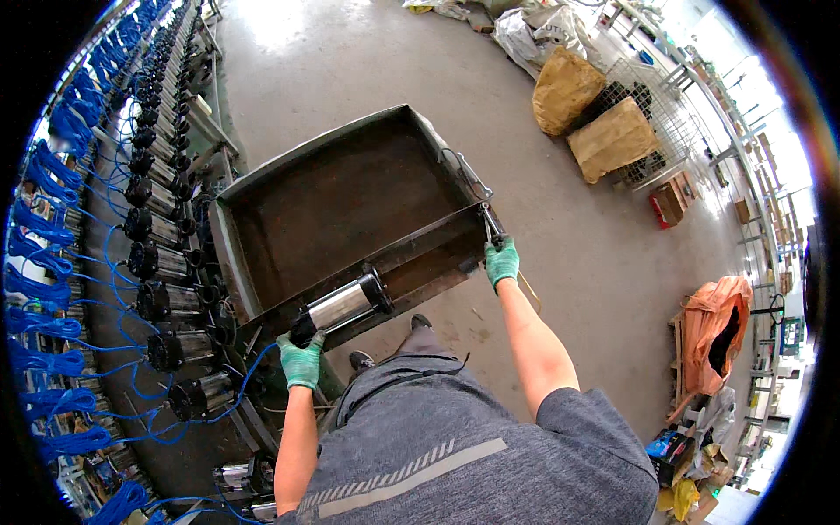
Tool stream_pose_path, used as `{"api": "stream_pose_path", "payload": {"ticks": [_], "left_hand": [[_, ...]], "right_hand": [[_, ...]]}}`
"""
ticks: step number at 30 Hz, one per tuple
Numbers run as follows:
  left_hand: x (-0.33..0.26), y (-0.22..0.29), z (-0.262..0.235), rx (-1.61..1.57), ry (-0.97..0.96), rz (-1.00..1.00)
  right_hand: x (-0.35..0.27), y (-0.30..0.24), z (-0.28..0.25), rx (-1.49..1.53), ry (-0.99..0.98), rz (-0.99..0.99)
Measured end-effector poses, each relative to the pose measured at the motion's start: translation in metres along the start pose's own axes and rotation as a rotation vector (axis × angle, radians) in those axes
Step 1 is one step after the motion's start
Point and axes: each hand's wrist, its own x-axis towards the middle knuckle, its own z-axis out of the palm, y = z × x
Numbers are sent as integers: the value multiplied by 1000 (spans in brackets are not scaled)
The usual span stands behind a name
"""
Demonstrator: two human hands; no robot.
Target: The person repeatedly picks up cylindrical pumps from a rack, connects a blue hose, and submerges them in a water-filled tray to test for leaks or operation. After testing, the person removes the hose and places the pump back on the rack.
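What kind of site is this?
Likely a pump or motor factory floor: rows of black-and-steel cylindrical units with coiled blue cables, a metal cart, bare concrete floor.

There is only one view. It comes from a wide fisheye camera on the person's head, and it looks steeply down over the grey-shirted chest and both forearms, which enter from the lower edge. The large rusty metal cart tray (262,188) lies close below, at arm's length. Straight lines bend near the round black rim, and the grey concrete floor (350,61) stretches farther ahead.
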Motion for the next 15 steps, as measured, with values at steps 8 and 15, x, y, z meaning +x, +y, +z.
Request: {"api": "stream_pose_path", "payload": {"ticks": [8,15], "left_hand": [[0,4,-1,27,5,-57],[0,-2,-2,75,0,3]], "right_hand": [[-14,-67,-23,616,-281,364],[-90,-161,-48,526,-906,128]]}}
